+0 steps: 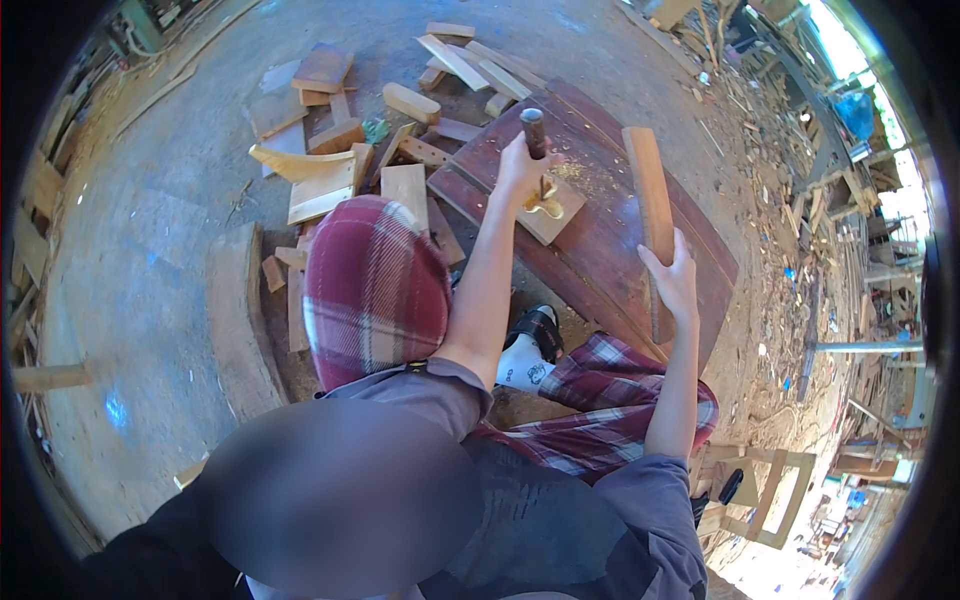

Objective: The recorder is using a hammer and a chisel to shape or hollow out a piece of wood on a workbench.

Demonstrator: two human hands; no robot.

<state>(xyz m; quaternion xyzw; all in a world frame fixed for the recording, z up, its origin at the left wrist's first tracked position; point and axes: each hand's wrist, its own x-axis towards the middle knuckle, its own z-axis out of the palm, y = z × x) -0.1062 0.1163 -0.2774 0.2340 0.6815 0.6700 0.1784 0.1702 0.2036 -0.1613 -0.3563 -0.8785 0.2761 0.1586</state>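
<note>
My left hand (522,170) is wrapped around a chisel (535,135) with a dark brown handle, held upright. The chisel's tip meets a pale wooden block (560,222), inside a rounded, lobed recess cut into its top. Wood chips (585,172) lie scattered just beyond the block. To the right, my right hand (672,275) grips a long, slightly curved wooden bar (650,185) near its lower part, thumb on one side and fingers on the other. Both block and bar are over a reddish-brown plank board (590,285).
Wooden offcuts (410,103) pile up left of and beyond the board. A thick curved timber (240,320) lies at the left. My legs in plaid trousers (375,280) flank the board's near side. Scrap wood (800,200) litters the right, and a wooden frame (775,495) stands lower right.
</note>
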